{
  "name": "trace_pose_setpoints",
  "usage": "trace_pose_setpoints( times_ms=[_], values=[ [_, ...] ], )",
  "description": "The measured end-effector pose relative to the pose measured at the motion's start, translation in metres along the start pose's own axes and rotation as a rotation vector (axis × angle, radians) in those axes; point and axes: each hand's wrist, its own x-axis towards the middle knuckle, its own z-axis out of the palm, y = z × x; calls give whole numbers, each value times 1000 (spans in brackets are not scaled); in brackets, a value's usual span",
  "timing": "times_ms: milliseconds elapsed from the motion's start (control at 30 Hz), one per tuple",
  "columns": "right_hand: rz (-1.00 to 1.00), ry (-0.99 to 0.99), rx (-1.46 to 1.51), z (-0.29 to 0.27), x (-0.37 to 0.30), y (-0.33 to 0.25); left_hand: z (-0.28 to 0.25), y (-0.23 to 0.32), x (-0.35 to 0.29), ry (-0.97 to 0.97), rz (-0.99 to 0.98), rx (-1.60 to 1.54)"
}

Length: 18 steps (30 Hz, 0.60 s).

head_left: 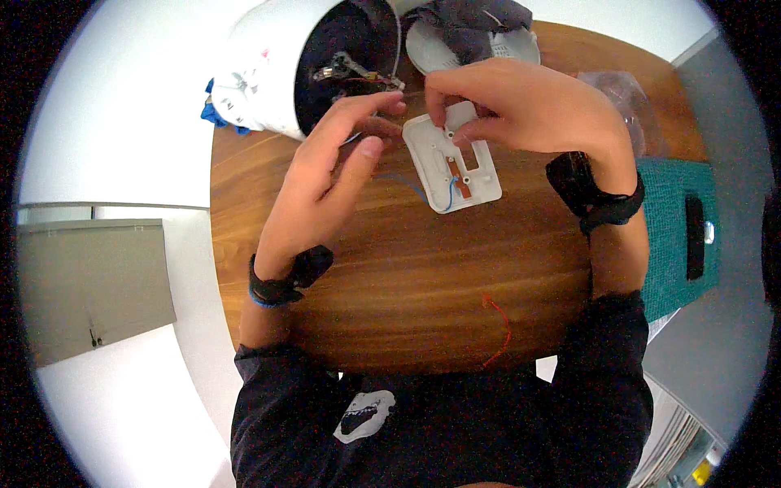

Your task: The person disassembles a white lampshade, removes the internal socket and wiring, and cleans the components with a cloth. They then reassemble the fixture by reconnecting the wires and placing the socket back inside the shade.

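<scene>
A white plastic housing lies on the table in front of me, with a square cutout, a brown strip and a blue wire in it. Over its far part is my right hand, fingers curled down and thumb close to them. Whatever the fingertips hold is too small to make out. My left hand hovers just left of the housing, open, its thumb apart from the fingers and nothing visible between them. Each wrist wears a black band.
A white bucket lies tipped at the far left, with metal parts at its dark opening. Behind the housing stands a white basket with dark cloth. Clear plastic and a teal case are right; a red wire is near.
</scene>
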Motion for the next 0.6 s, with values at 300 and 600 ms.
trace_pose_setpoints(
  times_ms=[300, 600],
  values=[
    [-1, -25, -3, -4, 4, -4, 1, -13, 0, -289, -350, -199],
    [-182, 110, 49, 17, 27, 10, 30, -36, -1, -453, -545, -1245]
  ],
)
